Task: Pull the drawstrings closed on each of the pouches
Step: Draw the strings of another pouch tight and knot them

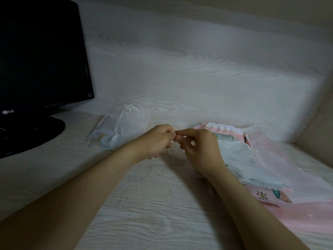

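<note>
My left hand and my right hand meet at mid-table, fingertips pinched together on a small white pouch that is mostly hidden beneath them; its strings cannot be made out. Behind my left hand lies a white sheer pouch with its mouth gathered shut and a white cord trailing down it. To the right lies a pile of pouches: a pink printed one with a white ruffled top, a white one and a sheer pale pink one on top.
A black monitor on a round base stands at the left. A pale wood-grain wall panel rises right behind the pouches. The wooden tabletop extends toward me between my forearms.
</note>
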Motion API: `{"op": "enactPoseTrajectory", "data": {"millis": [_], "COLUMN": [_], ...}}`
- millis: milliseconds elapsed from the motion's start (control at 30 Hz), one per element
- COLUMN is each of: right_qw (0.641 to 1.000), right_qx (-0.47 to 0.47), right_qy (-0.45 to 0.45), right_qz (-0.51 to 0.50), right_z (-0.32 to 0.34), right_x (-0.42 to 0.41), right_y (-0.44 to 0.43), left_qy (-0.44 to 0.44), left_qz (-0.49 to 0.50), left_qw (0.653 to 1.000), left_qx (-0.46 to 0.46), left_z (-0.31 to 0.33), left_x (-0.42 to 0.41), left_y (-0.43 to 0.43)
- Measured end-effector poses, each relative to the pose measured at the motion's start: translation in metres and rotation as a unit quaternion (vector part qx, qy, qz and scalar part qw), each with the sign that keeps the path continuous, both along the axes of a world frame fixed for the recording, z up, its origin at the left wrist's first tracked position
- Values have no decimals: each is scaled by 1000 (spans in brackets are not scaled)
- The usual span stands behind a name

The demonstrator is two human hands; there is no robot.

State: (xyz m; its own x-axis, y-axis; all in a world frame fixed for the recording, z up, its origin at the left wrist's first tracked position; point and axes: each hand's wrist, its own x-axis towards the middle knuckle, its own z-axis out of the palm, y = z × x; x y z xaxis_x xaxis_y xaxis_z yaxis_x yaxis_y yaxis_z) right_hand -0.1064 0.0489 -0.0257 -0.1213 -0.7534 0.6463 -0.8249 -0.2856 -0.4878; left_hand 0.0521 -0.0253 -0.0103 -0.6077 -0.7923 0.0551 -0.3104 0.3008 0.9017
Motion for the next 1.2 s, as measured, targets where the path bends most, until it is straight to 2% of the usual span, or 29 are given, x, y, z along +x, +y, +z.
{"op": "enactPoseTrajectory", "data": {"millis": [133,300,400,600,733,967,1100,1200], "right_qw": [1000,998,997,998,997,993,994,995], "right_qx": [13,22,27,3,-12,73,71,65], "right_qy": [10,-16,-32,-17,-4,14,56,9], "right_qz": [-18,-59,-58,-63,-81,-90,-66,-73], "right_z": [-1,-2,-4,-2,-3,5,6,9], "right_x": [-1,4,4,4,4,0,4,8], "right_y": [-1,0,0,1,-1,6,9,8], "left_qy": [-15,9,20,22,41,36,22,7], "left_qz": [-5,-14,-37,-56,-37,48,54,40], "left_qw": [1000,997,996,992,991,987,986,985], "left_qx": [-12,-81,-76,-115,-120,-152,-153,-166], "left_z": [-1,-1,-3,-4,-3,-7,-10,-10], "left_x": [1,0,3,7,6,4,5,6], "left_y": [0,4,2,-1,-1,-9,-13,-14]}}
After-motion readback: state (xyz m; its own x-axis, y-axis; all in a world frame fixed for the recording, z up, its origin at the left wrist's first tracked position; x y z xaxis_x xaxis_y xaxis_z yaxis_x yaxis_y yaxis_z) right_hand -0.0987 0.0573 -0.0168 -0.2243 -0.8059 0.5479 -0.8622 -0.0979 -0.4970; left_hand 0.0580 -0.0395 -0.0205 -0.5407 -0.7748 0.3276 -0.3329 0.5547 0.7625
